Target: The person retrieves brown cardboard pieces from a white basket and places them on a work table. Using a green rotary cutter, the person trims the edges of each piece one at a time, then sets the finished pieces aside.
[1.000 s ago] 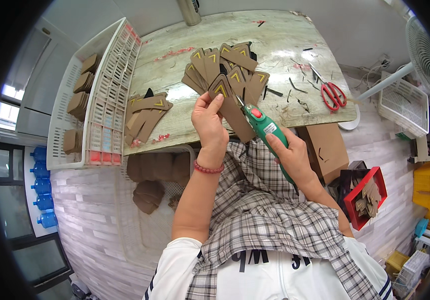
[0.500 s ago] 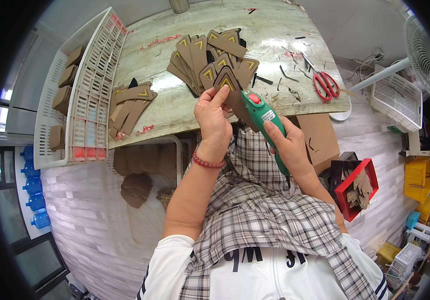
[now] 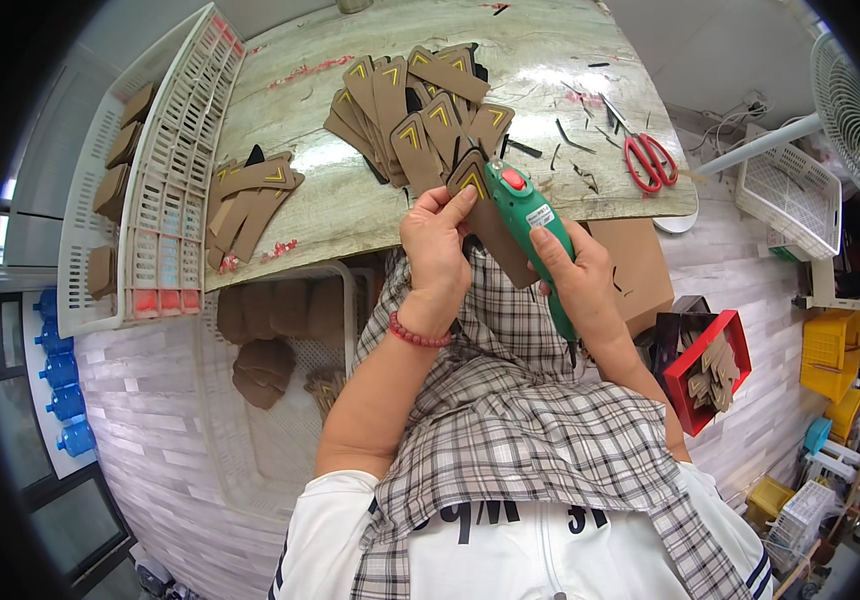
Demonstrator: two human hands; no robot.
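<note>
Between its thumb and fingers my left hand (image 3: pixel 436 240) pinches a flat brown tab (image 3: pixel 502 245), rounded at its far end and marked with a yellow chevron. My right hand (image 3: pixel 582 285) is wrapped round a green handheld power tool (image 3: pixel 530 220) with a red button and a cord at its rear. The tool's nose lies close to the right edge of the tab's rounded end; whether they touch I cannot tell. Just beyond my hands, a fanned heap of similar tabs (image 3: pixel 390 100) lies on the table (image 3: pixel 310 130). A smaller heap of tabs (image 3: pixel 255 205) lies to the left.
Red-handled scissors (image 3: pixel 652 163) and thin black scraps (image 3: pixel 575 137) lie on the table's right. A white crate (image 3: pixel 165 200) holding brown stacks stands at left. Below are a basket (image 3: pixel 352 315), a cardboard box (image 3: pixel 640 262) and a red box (image 3: pixel 678 395) of brown pieces. A fan (image 3: pixel 855 100) stands right.
The held tab has come slightly nearer to me and right, away from the heap. The tool's nose has shifted toward the tab's far tip. Both grips stay the same.
</note>
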